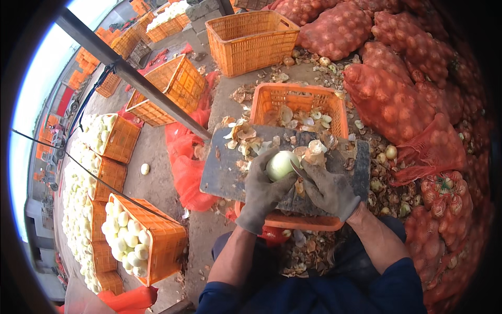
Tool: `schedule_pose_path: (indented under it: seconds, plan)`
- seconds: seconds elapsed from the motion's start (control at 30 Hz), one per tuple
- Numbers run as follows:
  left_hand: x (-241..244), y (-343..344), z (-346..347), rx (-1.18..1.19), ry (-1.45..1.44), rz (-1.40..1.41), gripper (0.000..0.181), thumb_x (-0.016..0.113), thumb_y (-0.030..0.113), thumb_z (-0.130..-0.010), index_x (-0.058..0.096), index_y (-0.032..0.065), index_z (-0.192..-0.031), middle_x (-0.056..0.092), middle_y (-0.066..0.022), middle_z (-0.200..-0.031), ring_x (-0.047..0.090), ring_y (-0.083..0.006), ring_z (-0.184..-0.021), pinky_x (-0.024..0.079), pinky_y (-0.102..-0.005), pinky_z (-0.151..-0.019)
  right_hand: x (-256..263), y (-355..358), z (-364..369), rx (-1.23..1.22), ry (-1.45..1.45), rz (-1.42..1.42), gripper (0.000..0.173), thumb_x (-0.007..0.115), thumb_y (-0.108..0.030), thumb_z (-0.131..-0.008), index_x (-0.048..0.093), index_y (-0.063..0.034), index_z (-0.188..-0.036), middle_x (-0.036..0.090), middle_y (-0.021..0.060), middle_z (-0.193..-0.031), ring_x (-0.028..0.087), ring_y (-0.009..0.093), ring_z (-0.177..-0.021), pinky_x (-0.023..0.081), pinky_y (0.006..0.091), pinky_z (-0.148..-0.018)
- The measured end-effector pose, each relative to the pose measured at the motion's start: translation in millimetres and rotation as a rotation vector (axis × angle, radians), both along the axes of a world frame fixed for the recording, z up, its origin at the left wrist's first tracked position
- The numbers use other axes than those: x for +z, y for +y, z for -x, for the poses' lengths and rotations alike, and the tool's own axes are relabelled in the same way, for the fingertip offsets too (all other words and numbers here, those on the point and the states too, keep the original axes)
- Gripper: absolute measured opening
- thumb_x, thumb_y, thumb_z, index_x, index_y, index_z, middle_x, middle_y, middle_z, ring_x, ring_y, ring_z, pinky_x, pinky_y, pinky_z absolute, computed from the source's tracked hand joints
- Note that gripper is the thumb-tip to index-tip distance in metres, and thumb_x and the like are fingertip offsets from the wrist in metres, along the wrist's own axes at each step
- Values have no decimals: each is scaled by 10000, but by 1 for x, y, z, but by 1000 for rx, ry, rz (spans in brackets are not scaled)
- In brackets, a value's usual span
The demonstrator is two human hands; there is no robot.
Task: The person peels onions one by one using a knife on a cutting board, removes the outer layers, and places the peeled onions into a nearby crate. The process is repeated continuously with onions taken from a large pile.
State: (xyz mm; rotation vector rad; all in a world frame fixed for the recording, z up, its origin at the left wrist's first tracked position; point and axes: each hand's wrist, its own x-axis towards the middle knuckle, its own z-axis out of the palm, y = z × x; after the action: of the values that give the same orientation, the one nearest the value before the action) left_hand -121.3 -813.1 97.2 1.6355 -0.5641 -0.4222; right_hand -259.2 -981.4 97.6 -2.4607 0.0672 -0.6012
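A peeled, pale green-white onion [279,166] rests in my left hand [263,191], whose gloved fingers wrap around its left side and underside. My right hand [328,189], in a matching grey glove, grips a small knife [297,169]; its blade lies against the onion's right side, and the handle is mostly hidden in the fist. Both hands are above a dark board [231,172] laid across an orange plastic crate [300,94]. Dry onion skins and trimmed pieces [244,135] are scattered on the board, and more skins lie inside the crate.
Red mesh sacks of onions [386,100] are piled along the right. Crates of peeled onions [127,239] line the left. A metal pole [137,74] slants across the upper left. Another orange crate [251,43] stands beyond the board. Loose onions [391,152] and skins litter the ground.
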Motion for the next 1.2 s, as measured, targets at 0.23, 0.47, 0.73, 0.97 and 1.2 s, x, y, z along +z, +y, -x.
schedule_pose_path:
  seconds: [0.23,0.47,0.73,0.97,1.2]
  plan:
    - [-4,2,-5,-3,-118,-102,727,919,87,-849,545,-4,-1466,658,-136,-1335,688,-205,-1177,629,-332,-952,16,-2,-1,-49,329,28,468,641,-183,-1018,617,-36,-1462,747,239,-1148,744,435,-993,616,488,-816]
    - [-7,2,-5,-43,-240,-67,717,906,70,-849,539,-8,-1460,662,-124,-1305,683,-203,-1180,623,-356,-958,13,-4,-9,-47,563,-915,341,584,-343,-1097,703,-35,-1183,681,106,-792,686,186,-678,541,371,-590]
    - [24,-7,9,-131,590,547,592,714,316,-1027,518,27,-1505,653,-144,-1363,681,-274,-1177,604,-406,-950,9,-22,-20,-250,525,-1490,456,576,-457,-1088,665,-14,-1154,686,84,-818,645,137,-639,514,304,-512]
    - [25,17,-5,-120,935,954,607,720,471,-1022,571,111,-1487,663,-102,-1426,613,-328,-1357,604,-387,-958,-38,-25,-36,-188,393,-759,474,626,-510,-1073,714,-45,-1102,671,27,-756,609,120,-553,497,309,-523]
    - [39,88,-1,10,763,1162,531,728,399,-1036,581,135,-1473,671,-73,-1419,666,-255,-1285,610,-423,-1000,-60,11,-63,-70,444,-707,566,658,-415,-1079,636,13,-1449,694,44,-1011,630,127,-836,544,362,-757]
